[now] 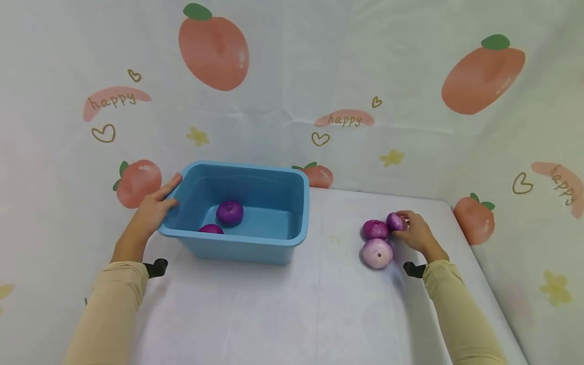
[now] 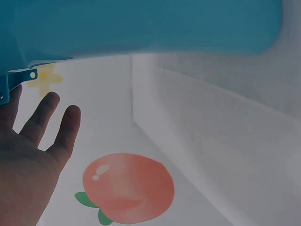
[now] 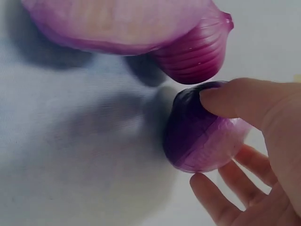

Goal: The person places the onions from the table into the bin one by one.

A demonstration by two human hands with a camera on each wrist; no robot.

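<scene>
1. Light-blue rectangular plastic tub (image 1: 237, 251): solid colour.
2. Round two-tone onion (image 3: 202, 141): dark purple, pinkish violet.
3. Round pale onion (image 1: 375, 247): pinkish white, dark dot (image 1: 379, 255).
4. White fabric backdrop (image 1: 319, 50): coral fruits (image 1: 214, 53), green leaves (image 1: 197, 11), yellow flowers (image 1: 392, 157) (plus pink arcs (image 1: 344, 116) lettered "happy").

R hand (image 3: 282, 141) grips purple onion (image 3: 202, 136) nr 2 others (image 3: 197, 54).

Both arms (image 1: 107, 314) reach forward, left fingers (image 2: 69, 126) spread, right fingers (image 3: 212, 197) pinching.
</scene>
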